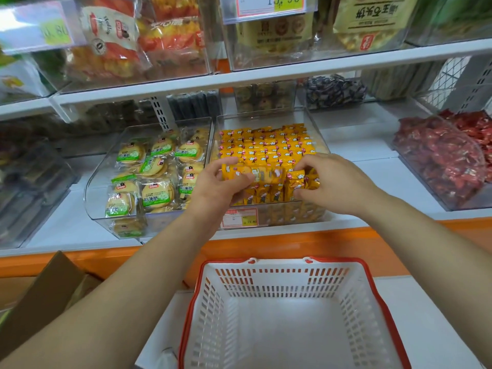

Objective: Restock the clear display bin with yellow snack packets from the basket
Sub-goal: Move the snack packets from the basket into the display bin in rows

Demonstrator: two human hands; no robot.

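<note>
The clear display bin stands on the white shelf, packed with rows of yellow snack packets. My left hand grips a yellow packet lying sideways over the bin's front rows. My right hand pinches another yellow packet at the front right of the bin. The white basket with a red rim sits below, in front of me; nothing shows inside it.
A clear bin of green-labelled round biscuits stands just left of the yellow bin. A bin of red-wrapped snacks is at the right. An upper shelf overhangs the bins. A cardboard box sits at the lower left.
</note>
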